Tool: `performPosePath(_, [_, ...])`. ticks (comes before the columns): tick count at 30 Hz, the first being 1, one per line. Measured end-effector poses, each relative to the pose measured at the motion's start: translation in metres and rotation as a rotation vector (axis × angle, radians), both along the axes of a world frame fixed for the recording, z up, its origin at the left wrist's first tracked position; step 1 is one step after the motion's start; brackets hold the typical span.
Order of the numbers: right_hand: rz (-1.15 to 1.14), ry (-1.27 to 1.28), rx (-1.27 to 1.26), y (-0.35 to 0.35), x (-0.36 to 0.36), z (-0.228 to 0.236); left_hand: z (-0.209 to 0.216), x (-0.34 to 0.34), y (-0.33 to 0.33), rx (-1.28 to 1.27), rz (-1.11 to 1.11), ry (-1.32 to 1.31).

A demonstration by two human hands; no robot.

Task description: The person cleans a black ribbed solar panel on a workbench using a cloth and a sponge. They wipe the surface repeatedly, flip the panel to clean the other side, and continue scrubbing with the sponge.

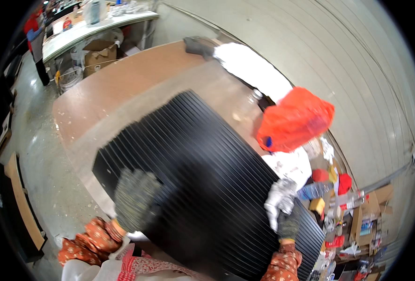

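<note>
A large black ribbed panel [188,112] lies across the table in front of me, its middle smeared by a dark blur. My left hand [135,199], in a grey knit glove, rests on the panel near its left edge with the fingers laid out flat. Farther right, my right hand [288,227], gloved the same way, is closed on a crumpled white-grey cloth [281,194]. That cloth touches the ribbed surface close to the panel's right edge.
Under the panel is a brown tabletop [100,100]. Beyond the right edge are a red plastic bag [296,119], a white cloth bundle [252,65], a plastic bottle [315,190] and several cluttered items. A person [36,44] stands far left, near a white workbench [95,33].
</note>
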State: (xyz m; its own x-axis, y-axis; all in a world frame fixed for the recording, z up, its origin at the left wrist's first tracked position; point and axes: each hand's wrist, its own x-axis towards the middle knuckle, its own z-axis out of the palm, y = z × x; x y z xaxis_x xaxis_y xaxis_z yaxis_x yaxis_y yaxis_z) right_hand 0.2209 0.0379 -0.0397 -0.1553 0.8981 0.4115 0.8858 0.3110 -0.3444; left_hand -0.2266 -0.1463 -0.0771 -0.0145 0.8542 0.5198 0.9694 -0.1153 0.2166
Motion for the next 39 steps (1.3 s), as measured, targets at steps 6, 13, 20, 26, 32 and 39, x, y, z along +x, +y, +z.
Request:
performPosePath(6, [0.624,-0.206,0.143,0.102,-0.344,0.000,0.009,-0.012,-0.003,0.025,-0.065,-0.112])
performPosePath(13, [0.703,-0.309,0.046,0.139,-0.460,0.006,0.017,-0.025,-0.002,0.031,-0.147,-0.194])
performPosePath(20, [0.569,-0.134,-0.203,0.087,-0.291,-0.003,0.027,-0.042,0.000,0.014,-0.241,-0.288])
performPosePath(26, [1.023,-0.196,-0.005,0.018,-0.418,0.028,0.008,-0.037,0.000,0.183,-0.251,-0.289])
performPosePath(32, [1.137,-0.332,0.057,0.049,-0.519,0.020,0.015,-0.040,-0.002,0.072,-0.326,-0.312])
performPosePath(39, [1.027,-0.098,-0.601,-0.034,-0.425,0.048,-0.079,0.027,-0.004,0.297,-0.109,-0.150])
